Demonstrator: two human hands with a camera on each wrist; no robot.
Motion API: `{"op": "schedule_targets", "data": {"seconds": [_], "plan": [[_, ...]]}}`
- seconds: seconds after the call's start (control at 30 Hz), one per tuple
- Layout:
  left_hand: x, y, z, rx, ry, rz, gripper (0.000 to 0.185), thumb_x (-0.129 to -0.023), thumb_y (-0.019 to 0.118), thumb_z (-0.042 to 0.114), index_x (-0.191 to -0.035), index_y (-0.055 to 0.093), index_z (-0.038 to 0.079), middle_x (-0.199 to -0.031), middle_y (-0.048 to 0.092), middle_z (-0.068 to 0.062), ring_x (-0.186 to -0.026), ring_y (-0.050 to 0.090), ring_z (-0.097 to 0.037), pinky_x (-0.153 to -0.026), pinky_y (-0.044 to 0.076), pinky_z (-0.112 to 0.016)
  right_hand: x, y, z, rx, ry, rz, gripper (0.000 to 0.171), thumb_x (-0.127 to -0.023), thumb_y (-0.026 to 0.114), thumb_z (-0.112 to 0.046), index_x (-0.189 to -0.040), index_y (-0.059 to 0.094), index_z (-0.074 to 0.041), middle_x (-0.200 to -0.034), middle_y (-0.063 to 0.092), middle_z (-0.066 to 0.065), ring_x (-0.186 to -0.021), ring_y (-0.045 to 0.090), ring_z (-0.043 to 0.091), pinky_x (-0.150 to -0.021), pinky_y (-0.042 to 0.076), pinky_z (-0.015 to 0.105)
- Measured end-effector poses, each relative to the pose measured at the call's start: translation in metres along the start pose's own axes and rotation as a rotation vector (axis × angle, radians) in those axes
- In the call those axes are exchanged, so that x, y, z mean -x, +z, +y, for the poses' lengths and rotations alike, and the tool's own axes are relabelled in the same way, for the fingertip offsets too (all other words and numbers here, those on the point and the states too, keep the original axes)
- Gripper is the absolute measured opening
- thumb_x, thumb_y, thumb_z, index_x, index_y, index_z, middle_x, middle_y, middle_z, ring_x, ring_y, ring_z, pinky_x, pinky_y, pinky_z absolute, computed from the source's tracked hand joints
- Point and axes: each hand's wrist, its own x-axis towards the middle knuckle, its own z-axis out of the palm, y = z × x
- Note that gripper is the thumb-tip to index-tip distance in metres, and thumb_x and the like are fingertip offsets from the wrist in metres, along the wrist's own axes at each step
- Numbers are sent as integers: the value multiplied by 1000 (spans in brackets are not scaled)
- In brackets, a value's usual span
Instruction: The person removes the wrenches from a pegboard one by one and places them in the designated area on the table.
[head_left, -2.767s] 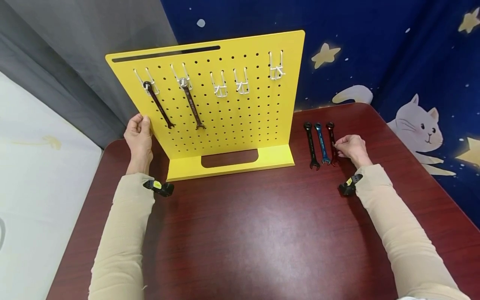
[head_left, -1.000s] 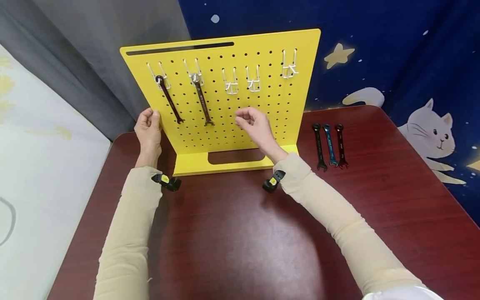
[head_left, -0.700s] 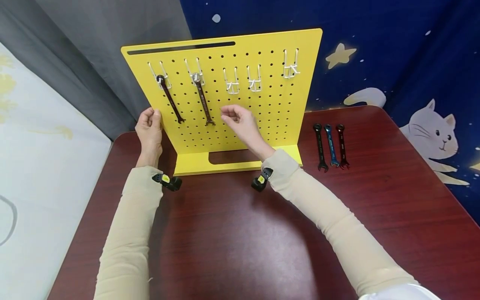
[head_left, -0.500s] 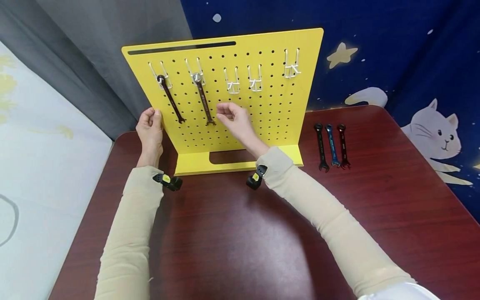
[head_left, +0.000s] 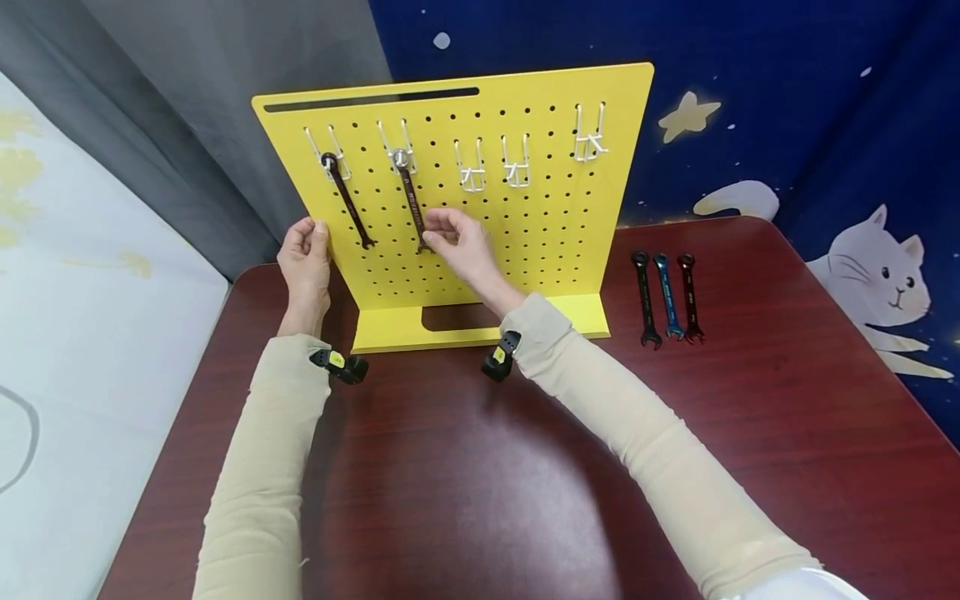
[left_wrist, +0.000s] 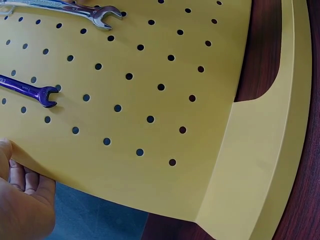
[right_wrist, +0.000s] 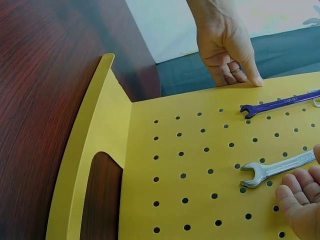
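Here the silver wrench's (right_wrist: 272, 170) open end lies just beside the right fingers (right_wrist: 292, 187).

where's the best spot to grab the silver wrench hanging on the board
Probably the lower shank, just above the open jaw end. The silver wrench hangs by its ring from a hook on the board, so the bottom swings free. Come from the front right, where the right hand is, pinch it, then lift.

Both arms reach forward in beige sleeves. Left hand (head_left: 303, 258), left of centre frame, has fingers curled with the thumb in front. Right hand (head_left: 459, 246), mid-frame, is raised, its fingertips drawn together.
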Motion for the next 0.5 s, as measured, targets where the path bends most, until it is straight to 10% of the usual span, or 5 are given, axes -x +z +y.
{"op": "schedule_targets", "data": {"seconds": [0.5], "plan": [[0,-1,0,-34,6,5,14,-90,63,23,-101,63,15,-77,52,6,-67,45,-7,-64,36,-20,-3,11,-1,3,18,35,32,-88,64,-6,-119,58,-4,-111,64,10,-101,60,18,-87,46,18]]}}
